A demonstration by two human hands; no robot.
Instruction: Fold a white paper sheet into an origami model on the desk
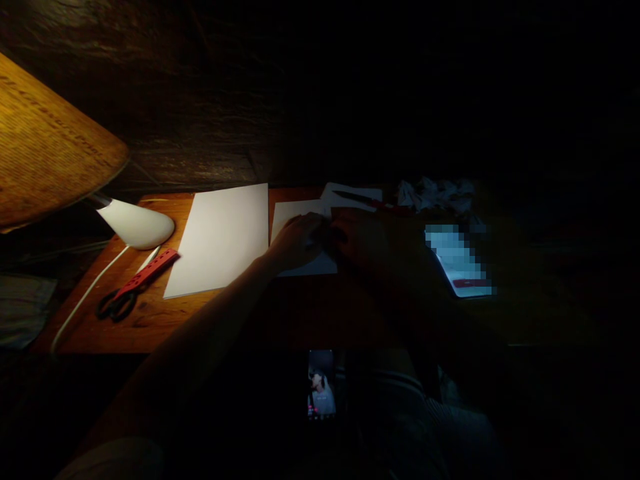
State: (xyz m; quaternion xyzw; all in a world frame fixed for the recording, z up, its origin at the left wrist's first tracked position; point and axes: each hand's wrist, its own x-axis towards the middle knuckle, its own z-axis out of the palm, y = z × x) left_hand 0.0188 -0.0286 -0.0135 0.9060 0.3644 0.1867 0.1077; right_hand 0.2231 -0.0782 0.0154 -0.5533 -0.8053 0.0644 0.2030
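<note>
Phone (321,385): is seen lit, nearest.
Left hand (297,241), right hand (361,241): are placed over a paper sheet (286,223); grip cannot be told.
Blank sheet (217,240): is left flat, far left.

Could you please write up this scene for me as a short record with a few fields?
Left hand: the left hand, on the white paper sheet; grip unclear
Right hand: the right hand, shadowed, beside the left hand at the sheet's edge
Surface: wooden desk
Nearby: larger white sheet, red-handled scissors, white desk lamp, crumpled paper, lit smartphone
</note>
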